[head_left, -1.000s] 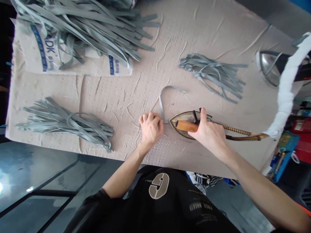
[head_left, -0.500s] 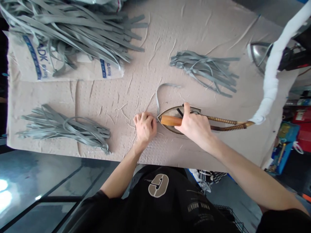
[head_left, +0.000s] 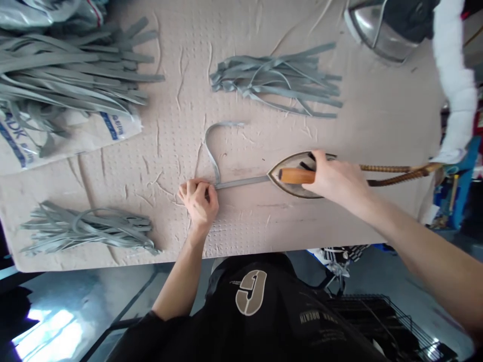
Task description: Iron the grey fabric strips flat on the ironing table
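Note:
My right hand (head_left: 337,173) is closed around the wooden handle of an iron (head_left: 298,162), which lies flat on the padded table. A grey fabric strip (head_left: 241,182) runs straight from the iron's pointed tip to my left hand (head_left: 200,201). My left fingers are pinched on the strip and press it against the table cover. Behind that hand the strip's loose end curls away toward the back. The part of the strip beneath the iron is hidden.
Bundles of grey strips lie at the back middle (head_left: 279,78) and front left (head_left: 90,229). A larger pile of strips (head_left: 71,70) rests on a printed plastic bag (head_left: 75,146). A second iron (head_left: 381,30) stands back right, near a white-wrapped hose (head_left: 455,75).
The iron in my right hand has slid right, away from my left hand, uncovering a straight length of strip. My left hand still pinches the strip. The camera view has shifted.

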{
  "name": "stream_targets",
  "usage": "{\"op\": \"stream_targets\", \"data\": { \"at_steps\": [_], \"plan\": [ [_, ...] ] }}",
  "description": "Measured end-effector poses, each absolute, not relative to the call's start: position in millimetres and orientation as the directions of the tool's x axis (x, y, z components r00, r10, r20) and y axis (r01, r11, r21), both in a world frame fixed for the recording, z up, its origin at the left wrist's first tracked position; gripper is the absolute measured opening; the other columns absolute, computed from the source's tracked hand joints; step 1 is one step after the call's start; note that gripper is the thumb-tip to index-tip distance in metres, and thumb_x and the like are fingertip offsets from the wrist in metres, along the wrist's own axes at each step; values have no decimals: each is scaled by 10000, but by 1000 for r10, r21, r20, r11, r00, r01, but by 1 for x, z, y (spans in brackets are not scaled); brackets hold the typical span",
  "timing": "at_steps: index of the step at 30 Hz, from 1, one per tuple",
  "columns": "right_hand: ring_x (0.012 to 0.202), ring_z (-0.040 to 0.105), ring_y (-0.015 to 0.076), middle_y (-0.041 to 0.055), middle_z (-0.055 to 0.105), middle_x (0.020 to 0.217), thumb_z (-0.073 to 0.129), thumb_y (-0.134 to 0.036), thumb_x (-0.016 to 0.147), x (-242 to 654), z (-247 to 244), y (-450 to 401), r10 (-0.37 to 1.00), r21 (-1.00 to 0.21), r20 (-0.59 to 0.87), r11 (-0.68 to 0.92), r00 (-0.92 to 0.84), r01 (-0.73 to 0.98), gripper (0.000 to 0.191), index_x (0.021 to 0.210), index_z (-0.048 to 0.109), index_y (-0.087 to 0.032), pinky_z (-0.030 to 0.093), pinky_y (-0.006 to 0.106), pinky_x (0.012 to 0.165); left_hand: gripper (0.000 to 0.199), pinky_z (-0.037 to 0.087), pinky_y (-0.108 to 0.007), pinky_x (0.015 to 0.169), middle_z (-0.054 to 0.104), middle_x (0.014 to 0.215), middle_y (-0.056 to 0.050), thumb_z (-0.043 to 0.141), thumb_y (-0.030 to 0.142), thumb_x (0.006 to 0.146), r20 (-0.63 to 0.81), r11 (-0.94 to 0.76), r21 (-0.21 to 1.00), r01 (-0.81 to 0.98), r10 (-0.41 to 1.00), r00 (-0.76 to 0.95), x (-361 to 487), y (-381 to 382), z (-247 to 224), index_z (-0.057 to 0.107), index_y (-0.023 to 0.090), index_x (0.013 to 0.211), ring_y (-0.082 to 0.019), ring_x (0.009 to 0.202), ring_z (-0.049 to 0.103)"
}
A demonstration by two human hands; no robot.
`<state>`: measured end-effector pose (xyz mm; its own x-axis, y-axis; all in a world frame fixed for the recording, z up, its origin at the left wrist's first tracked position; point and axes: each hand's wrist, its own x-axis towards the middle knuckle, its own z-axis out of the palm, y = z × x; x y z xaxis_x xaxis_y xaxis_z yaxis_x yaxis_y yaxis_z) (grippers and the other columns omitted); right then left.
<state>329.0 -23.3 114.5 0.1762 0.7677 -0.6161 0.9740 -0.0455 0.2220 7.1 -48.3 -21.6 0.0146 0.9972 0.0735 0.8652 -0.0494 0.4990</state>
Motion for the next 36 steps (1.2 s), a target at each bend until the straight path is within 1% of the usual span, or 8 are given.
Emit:
{"op": "stream_targets", "data": {
  "at_steps": [8, 12, 17, 24, 26, 29, 32, 36],
  "plan": [
    [791, 648, 332, 197, 721, 1007, 573, -692, 820, 434, 111, -50, 663, 291, -629, -284, 406, 914, 858, 1496, 402, -192, 372, 372, 637, 209, 385, -504, 987, 644, 1016, -129, 518, 293, 924, 85, -49, 482, 875, 996, 10, 7, -47, -21, 558, 216, 734, -292, 1021, 508],
    [772, 624, 258, 123, 727, 1089, 697, -607, 778, 478, 101, -67, 754, 149, -539, -354, 376, 923, 1003, 1615, 271, -254, 357, 337, 629, 213, 392, -515, 998, 637, 993, -128, 519, 289, 919, 60, -35, 464, 885, 998, 8, 5, -44, -22, 536, 225, 717, -285, 1009, 530],
    [722, 589, 213, 46, 726, 852, 762, -494, 787, 501, 100, -71, 793, 203, -460, -344, 400, 917, 600, 1359, 660, -345, 343, 323, 653, 132, 424, -483, 1018, 638, 993, -110, 528, 306, 925, -4, 0, 477, 879, 1000, 2, -1, -40, -9, 586, 222, 840, -263, 1018, 576],
    [908, 657, 282, 142, 746, 1000, 731, -595, 825, 524, 99, -52, 784, 273, -449, -338, 430, 901, 637, 1370, 654, -274, 336, 383, 661, 202, 489, -367, 875, 704, 946, -51, 494, 347, 979, -239, 308, 468, 829, 947, -216, 10, -31, 11, 631, 217, 1053, -197, 881, 643],
    [1041, 646, 337, 200, 720, 1100, 727, -640, 807, 519, 100, -48, 869, 220, -390, -234, 305, 947, 764, 1417, 615, -194, 394, 423, 705, 178, 474, -419, 921, 697, 957, -62, 561, 327, 951, -205, 285, 417, 863, 955, -216, 22, -33, 10, 617, 210, 1073, -221, 906, 643],
    [1203, 589, 345, 240, 667, 1214, 622, -548, 926, 485, 109, -41, 998, 49, -20, 56, -56, 997, 649, 1374, 626, -79, 460, 473, 911, 211, 437, -503, 976, 669, 1049, -107, 601, 319, 939, -122, 202, 337, 920, 978, -170, 37, -41, 5, 598, 210, 1121, -286, 1032, 611],
    [1046, 640, 259, 148, 709, 1107, 621, -321, 945, 424, 120, -25, 912, -144, 205, 388, -357, 910, 335, 1214, 690, -133, 512, 421, 936, 150, 446, -515, 958, 645, 1078, -138, 573, 298, 956, -85, 157, 336, 929, 987, -136, 43, -50, 0, 603, 205, 1070, -313, 1058, 588],
    [936, 629, 208, 72, 716, 997, 582, -197, 949, 328, 120, 6, 779, -350, 262, 627, -570, 696, 171, 1079, 692, -192, 535, 390, 864, 35, 499, -440, 898, 663, 980, -92, 568, 237, 942, -84, 117, 493, 862, 993, -87, 36, -54, 5, 583, 207, 951, -252, 970, 627]
  ]
}}
